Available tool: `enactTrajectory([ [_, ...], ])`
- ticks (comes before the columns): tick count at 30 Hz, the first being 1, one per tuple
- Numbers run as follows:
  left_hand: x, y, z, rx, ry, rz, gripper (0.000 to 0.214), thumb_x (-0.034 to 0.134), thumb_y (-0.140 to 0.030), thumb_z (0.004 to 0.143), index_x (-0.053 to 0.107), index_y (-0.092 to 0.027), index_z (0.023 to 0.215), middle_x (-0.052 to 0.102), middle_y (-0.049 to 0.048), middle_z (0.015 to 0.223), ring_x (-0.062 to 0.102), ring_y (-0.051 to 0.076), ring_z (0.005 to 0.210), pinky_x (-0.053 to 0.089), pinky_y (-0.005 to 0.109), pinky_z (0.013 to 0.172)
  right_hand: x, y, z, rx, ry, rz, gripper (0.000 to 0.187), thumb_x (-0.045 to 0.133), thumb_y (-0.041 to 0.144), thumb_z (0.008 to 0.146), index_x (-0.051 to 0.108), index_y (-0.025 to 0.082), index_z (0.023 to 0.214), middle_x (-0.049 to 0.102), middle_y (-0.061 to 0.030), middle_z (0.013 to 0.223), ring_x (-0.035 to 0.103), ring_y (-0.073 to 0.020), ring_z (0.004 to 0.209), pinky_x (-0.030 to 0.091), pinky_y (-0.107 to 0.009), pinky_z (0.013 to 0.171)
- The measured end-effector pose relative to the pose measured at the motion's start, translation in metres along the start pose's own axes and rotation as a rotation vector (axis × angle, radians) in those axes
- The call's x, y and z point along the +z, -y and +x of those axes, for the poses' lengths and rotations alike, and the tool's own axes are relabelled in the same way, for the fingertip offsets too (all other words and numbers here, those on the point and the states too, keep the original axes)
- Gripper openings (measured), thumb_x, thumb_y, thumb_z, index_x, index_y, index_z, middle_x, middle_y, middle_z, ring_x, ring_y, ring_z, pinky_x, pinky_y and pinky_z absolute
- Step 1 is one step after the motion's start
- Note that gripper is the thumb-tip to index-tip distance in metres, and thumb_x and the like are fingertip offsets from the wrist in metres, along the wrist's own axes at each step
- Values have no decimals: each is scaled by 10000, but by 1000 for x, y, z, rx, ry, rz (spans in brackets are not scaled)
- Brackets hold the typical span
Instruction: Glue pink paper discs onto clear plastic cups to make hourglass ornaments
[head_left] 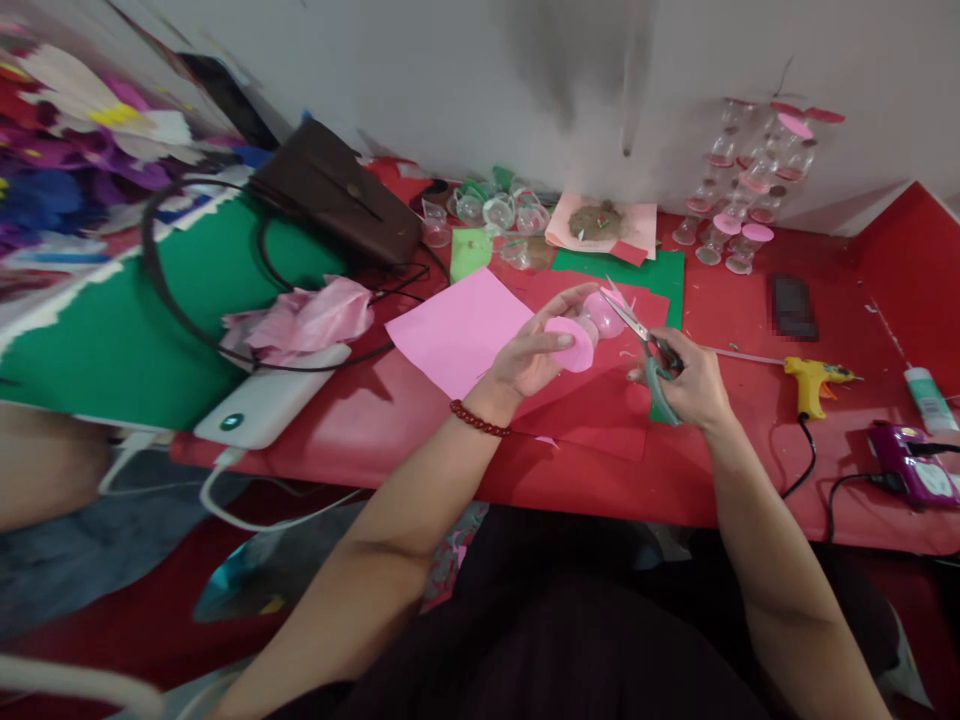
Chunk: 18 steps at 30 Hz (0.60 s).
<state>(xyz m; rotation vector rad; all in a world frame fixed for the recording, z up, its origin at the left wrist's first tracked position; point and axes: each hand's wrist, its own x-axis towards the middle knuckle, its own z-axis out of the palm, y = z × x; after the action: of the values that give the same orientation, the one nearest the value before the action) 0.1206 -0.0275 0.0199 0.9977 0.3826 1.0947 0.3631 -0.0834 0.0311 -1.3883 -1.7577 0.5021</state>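
My left hand [529,355] is closed around an hourglass-shaped piece of clear plastic [598,318] with a pink paper disc [571,345] on its near end. More pink paper covers its far end. In my right hand [694,385] is a pair of scissors [651,355] with grey-green handles. The blades are apart and reach to the pink paper at the far end; whether they touch it I cannot tell. Beneath my hands lie red paper sheets [615,425], and a pink sheet [461,335] lies to the left.
Finished-looking hourglass pieces [739,200] stand stacked at the back right. A yellow glue gun [814,385], phone [793,307] and purple power socket [911,465] lie right. Sand [596,220] sits on paper at the back. A brown bag [341,195] and white power bank [270,400] lie left.
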Motion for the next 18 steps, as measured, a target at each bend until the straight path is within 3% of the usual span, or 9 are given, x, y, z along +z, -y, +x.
enactTrajectory([
  [5, 3, 0, 1, -15, 10, -32, 689, 941, -379, 617, 742, -235, 1261, 722, 88, 1228, 697, 269, 1142, 546, 438, 1073, 1, 6, 0, 6, -13, 74, 544, 837, 682, 752, 777, 203, 1001, 477, 48, 654, 351, -119, 592, 365, -291, 576],
  [11, 4, -1, 0, -24, 17, -51, 715, 935, -404, 631, 716, -224, 1288, 702, 30, 883, 724, 257, 1010, 554, 421, 1013, 1, 7, -2, 44, -8, 124, 504, 859, 647, 736, 799, 191, 942, 444, 48, 654, 328, -111, 599, 345, -281, 564],
  [18, 5, -2, 0, -40, 32, -26, 815, 906, -409, 649, 646, -215, 1396, 688, 51, 928, 710, 289, 1039, 537, 449, 990, 4, 3, -4, 86, 14, 192, 462, 859, 615, 752, 785, 190, 918, 611, 11, 718, 507, -138, 661, 443, -289, 656],
])
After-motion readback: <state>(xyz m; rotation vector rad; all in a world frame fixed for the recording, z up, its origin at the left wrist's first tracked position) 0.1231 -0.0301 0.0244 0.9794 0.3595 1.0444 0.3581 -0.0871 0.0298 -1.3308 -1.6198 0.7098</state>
